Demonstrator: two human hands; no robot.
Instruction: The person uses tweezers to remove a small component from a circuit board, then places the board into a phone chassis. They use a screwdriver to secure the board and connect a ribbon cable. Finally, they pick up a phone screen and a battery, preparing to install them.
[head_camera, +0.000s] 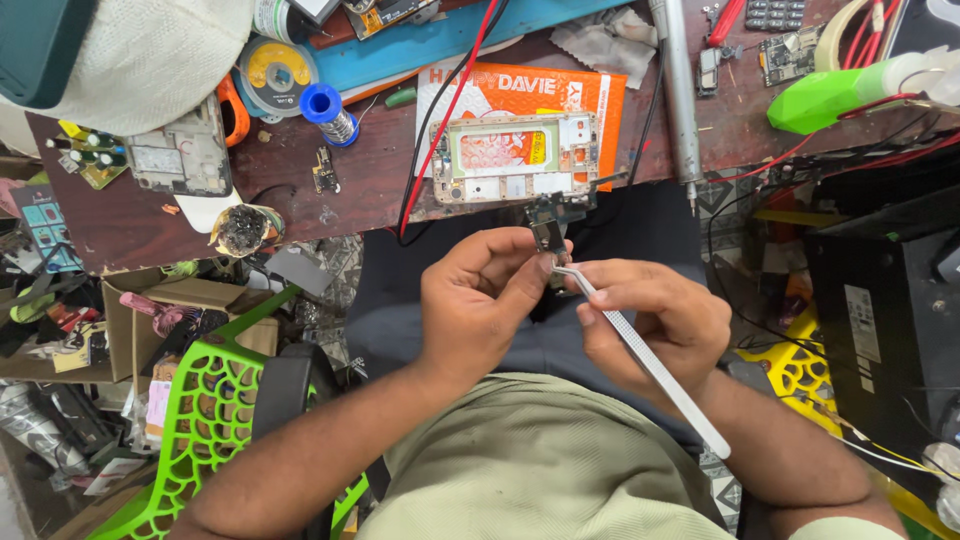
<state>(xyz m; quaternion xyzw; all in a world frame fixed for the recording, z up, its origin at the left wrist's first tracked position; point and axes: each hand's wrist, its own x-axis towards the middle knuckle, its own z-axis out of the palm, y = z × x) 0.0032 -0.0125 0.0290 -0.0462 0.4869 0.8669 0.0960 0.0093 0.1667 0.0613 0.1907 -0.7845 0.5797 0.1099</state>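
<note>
My left hand (478, 298) pinches a small dark circuit board (547, 232) between thumb and fingers, held over my lap just below the table edge. My right hand (655, 318) grips long silver tweezers (640, 350); their bent tip touches the lower edge of the board. On the brown table (380, 180) right above my hands lies an opened phone frame (515, 158) with its inner parts showing, resting partly on an orange packet (525, 90).
A second phone frame (180, 155), solder spools (275, 68), a blue wire spool (325, 108) and a brass-wool tip cleaner (242, 228) sit at the table's left. Red and black leads (440, 120) cross the table. A green plastic chair (215, 410) stands left, a black box (885, 310) right.
</note>
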